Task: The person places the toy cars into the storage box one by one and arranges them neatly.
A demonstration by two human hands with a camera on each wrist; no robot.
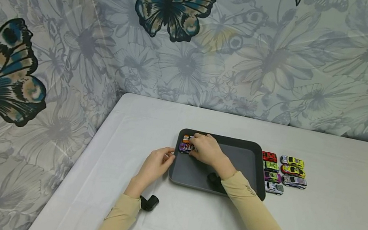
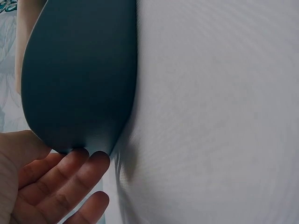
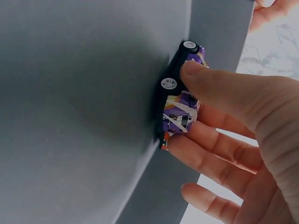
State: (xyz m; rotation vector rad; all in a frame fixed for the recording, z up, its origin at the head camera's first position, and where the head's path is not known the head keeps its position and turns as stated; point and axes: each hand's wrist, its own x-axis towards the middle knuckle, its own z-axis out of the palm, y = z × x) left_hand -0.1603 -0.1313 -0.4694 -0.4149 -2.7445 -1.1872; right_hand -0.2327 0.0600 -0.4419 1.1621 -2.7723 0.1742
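A dark grey tray (image 1: 257, 161) lies on the white table. In its far left corner stand an orange toy car (image 1: 186, 138) and a purple toy car (image 1: 185, 147). My right hand (image 1: 204, 148) pinches the purple car (image 3: 183, 100) between thumb and fingers (image 3: 219, 91), its wheels on the tray floor (image 3: 70, 112) beside the tray's wall. My left hand (image 1: 158, 164) rests at the tray's left edge, and its straight fingertips (image 2: 86, 161) touch the rim (image 2: 79, 93).
Several more toy cars (image 1: 283, 171) stand in rows on the table just right of the tray. A butterfly-patterned cloth (image 1: 166, 5) hangs behind and to the left. The white tabletop (image 1: 334, 224) stretches wide to the front and right.
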